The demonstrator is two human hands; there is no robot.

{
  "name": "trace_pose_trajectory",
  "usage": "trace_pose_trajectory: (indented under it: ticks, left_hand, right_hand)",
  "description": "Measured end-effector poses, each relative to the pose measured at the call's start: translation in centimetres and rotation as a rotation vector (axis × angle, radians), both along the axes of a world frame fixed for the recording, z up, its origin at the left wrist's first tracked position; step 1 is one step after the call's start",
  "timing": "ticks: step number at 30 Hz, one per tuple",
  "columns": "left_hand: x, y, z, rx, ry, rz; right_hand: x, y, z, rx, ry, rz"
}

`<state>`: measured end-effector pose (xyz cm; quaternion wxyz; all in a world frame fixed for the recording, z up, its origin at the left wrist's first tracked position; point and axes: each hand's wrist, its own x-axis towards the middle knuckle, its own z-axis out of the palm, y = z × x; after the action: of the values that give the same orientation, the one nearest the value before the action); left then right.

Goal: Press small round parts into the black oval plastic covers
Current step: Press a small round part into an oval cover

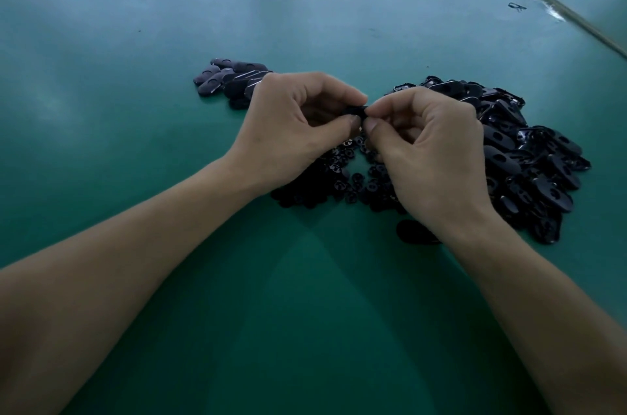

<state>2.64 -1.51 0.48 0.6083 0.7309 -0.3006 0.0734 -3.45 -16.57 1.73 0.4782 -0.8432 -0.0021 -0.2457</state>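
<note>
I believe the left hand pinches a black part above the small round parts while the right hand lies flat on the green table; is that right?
Not quite: the right hand does not lie flat on the green table. The head view shows it raised, pinching the black part together with the left hand, above the small round parts.

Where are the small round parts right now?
In the head view, the small round parts lie on the green table under the left hand and right hand, which pinch a black piece; the heap of oval covers borders them on the right.
</note>
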Motion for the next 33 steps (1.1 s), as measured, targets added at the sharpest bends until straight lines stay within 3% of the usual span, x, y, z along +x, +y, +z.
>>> trace_pose_trajectory:
  ticks: [12, 19, 28, 33]
  left_hand:
    - [0.2, 0.2, 0.0, -0.009, 0.003, 0.005]
    - [0.1, 0.0, 0.1, 0.008, 0.018, -0.009]
    - [0.3, 0.5, 0.2, 0.000, 0.067, -0.037]
    - [0.3, 0.3, 0.2, 0.002, 0.066, -0.033]
  right_hand:
    - [0.0, 0.4, -0.3, 0.068, 0.011, 0.046]
    - [-0.2, 0.0, -0.2, -0.041, -0.012, 0.007]
    - [0.2, -0.5, -0.1, 0.050, 0.015, 0.055]
    - [0.2, -0.5, 0.2, -0.009, 0.012, 0.031]
